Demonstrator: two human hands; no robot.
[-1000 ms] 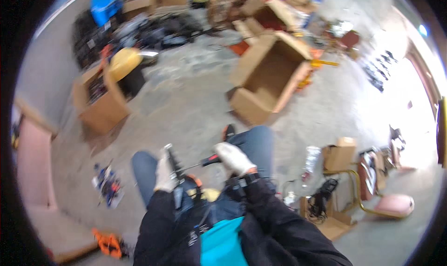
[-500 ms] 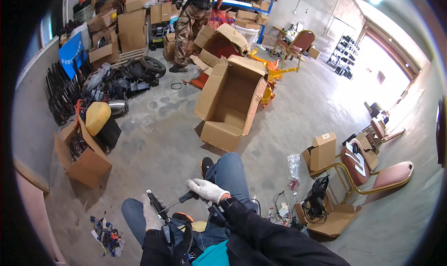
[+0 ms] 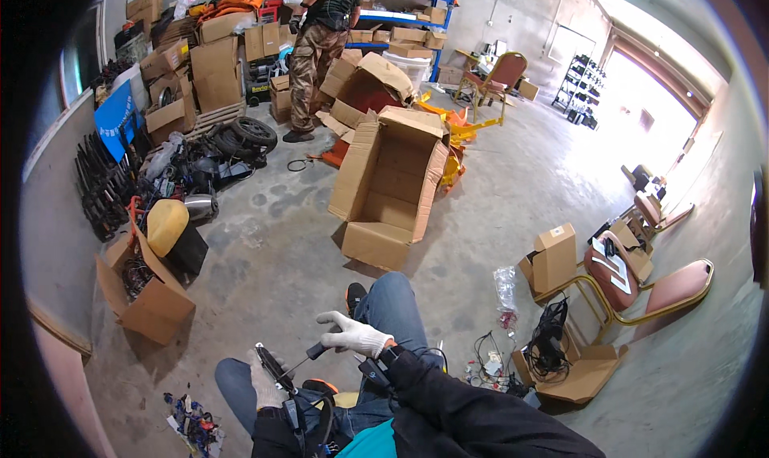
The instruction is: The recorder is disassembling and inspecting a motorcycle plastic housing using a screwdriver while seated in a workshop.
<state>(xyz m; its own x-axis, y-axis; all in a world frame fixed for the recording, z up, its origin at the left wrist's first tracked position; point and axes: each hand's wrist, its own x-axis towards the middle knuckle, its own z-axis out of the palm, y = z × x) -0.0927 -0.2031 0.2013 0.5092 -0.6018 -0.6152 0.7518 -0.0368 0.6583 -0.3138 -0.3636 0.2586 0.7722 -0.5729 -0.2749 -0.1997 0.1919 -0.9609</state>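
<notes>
My left hand (image 3: 264,380), in a white work glove, is closed around a narrow black part (image 3: 274,367) with a bright metal end, above my left thigh. A screwdriver (image 3: 317,351) with a dark handle reaches down to that part, its thin shaft slanting to the lower left. At the handle's end is my gloved right hand (image 3: 357,335), gripping it from above with the forefinger stretched out. The screwdriver's tip meets the black part, but the exact contact is too small to make out. My legs are bent on either side.
A large open cardboard box (image 3: 396,185) stands ahead. To the left are a box of cables (image 3: 148,298) and scattered small parts (image 3: 195,426). Black cables (image 3: 549,342) in a flattened box and a chair (image 3: 677,288) are at right. Another person (image 3: 320,57) stands at the back.
My right hand has risen slightly and its forefinger has straightened over the screwdriver handle. The screwdriver and black part stay together. The other person is more upright.
</notes>
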